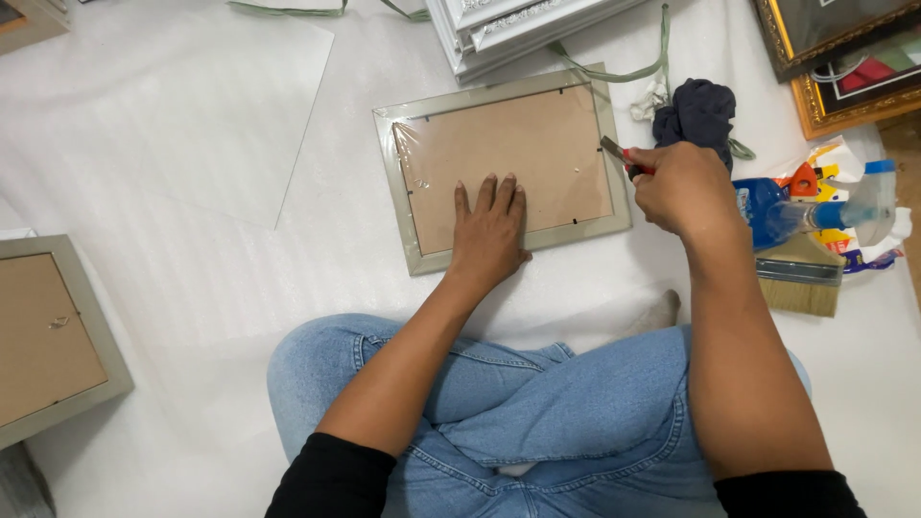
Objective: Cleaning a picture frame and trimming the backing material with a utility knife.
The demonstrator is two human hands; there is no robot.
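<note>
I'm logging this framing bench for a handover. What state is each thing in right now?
Picture frame: face down, brown backing up, clear wrap on its left part.
Left hand: flat on the backing, pressing.
Right hand: closed on a small tool.
Small tool: tip at the frame's right edge.
Second frame: face down, apart at left.
Spray bottle: lying on its side.
Brush: lying flat, unused.
Dark cloth: crumpled.

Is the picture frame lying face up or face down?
Face down. The frame lies flat with its brown backing board up, small clips showing at the edges. The left hand presses on the board, and clear wrap covers its left part.
</note>
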